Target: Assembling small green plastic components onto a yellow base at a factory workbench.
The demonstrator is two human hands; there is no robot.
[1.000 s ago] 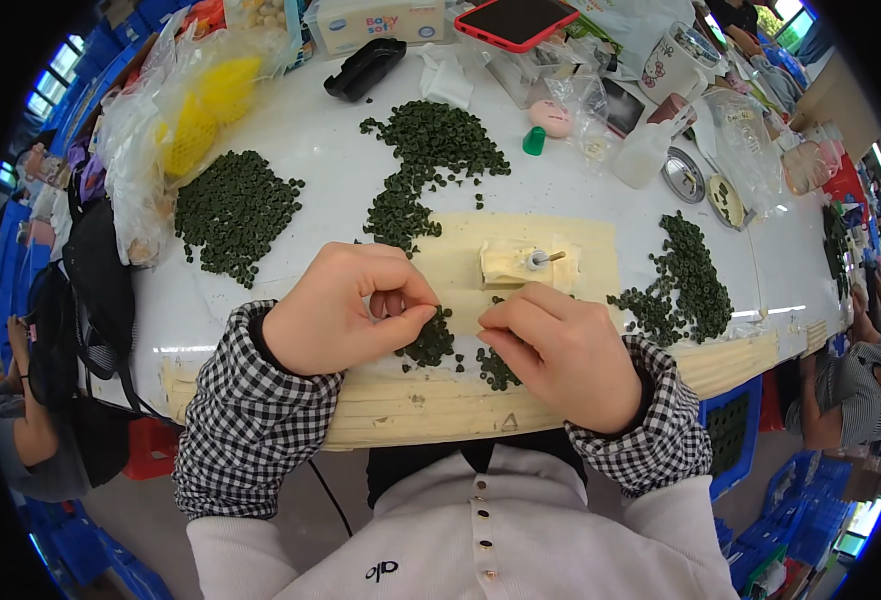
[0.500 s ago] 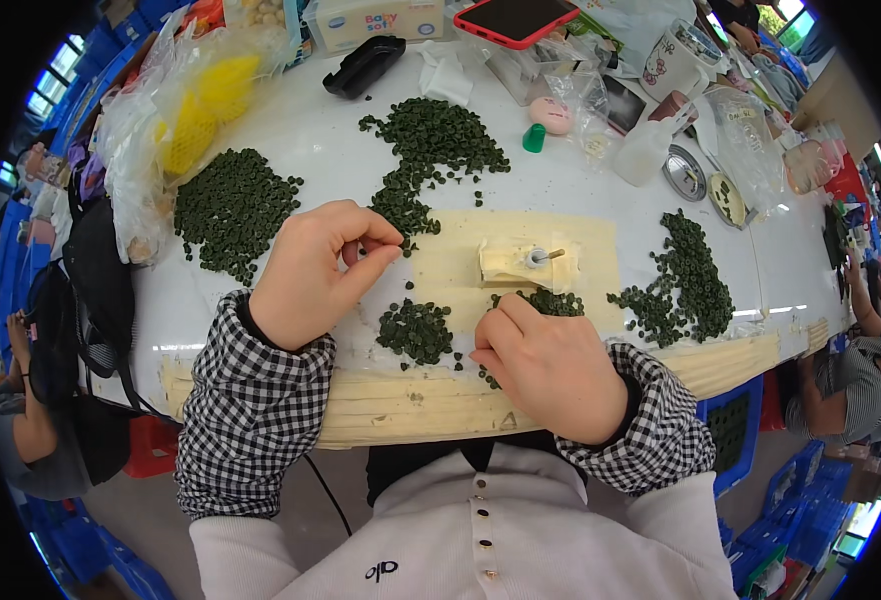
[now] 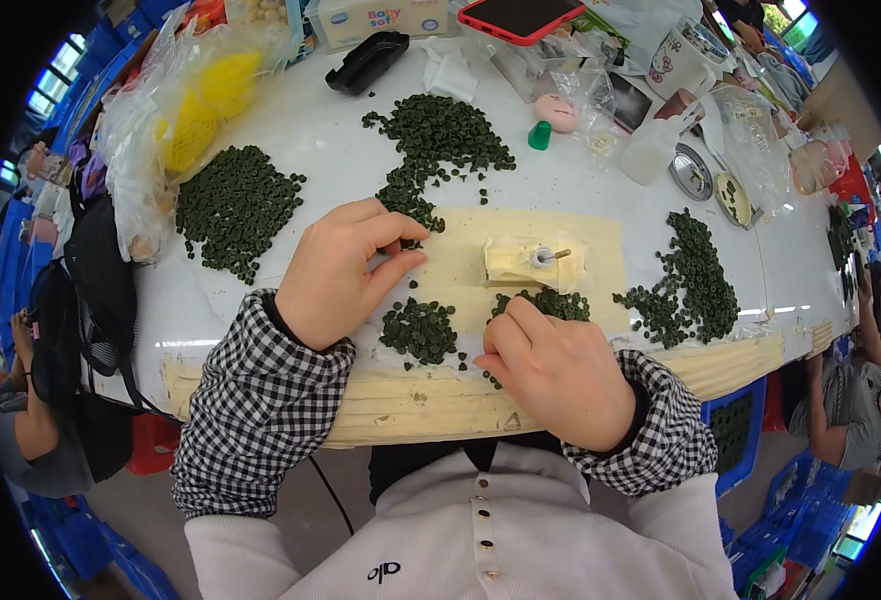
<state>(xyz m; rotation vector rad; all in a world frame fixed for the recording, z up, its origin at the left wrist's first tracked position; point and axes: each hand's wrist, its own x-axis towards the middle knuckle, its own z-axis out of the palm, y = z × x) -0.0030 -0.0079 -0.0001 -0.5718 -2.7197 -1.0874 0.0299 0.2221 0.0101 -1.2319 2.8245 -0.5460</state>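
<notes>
My left hand (image 3: 346, 275) is closed in a pinch beside the near end of a long heap of small dark green pieces (image 3: 446, 135). Dark bits show by its fingertips, but whether they are held is unclear. My right hand (image 3: 566, 375) is curled with thumb and fingers together; its contents are hidden. Just beyond it lies a small group of green pieces (image 3: 566, 305), partly covered by the fingers. Between and beyond my hands, a cream-taped block (image 3: 506, 262) with a metal pin (image 3: 561, 254) sits on a cream tape sheet (image 3: 461, 225). A small green heap (image 3: 419, 332) lies between my hands.
More green heaps lie at left (image 3: 236, 205) and right (image 3: 696, 280). Along the back are a black tray (image 3: 366, 62), a red-cased phone (image 3: 521, 15), a white mug (image 3: 681, 58) and plastic bags (image 3: 136, 150). Cream tape covers the table's front edge (image 3: 441, 405).
My left hand has moved a little to the right, toward the tape sheet, still pinched. My right hand stays nearly in place, curled. The whole view has shifted slightly.
</notes>
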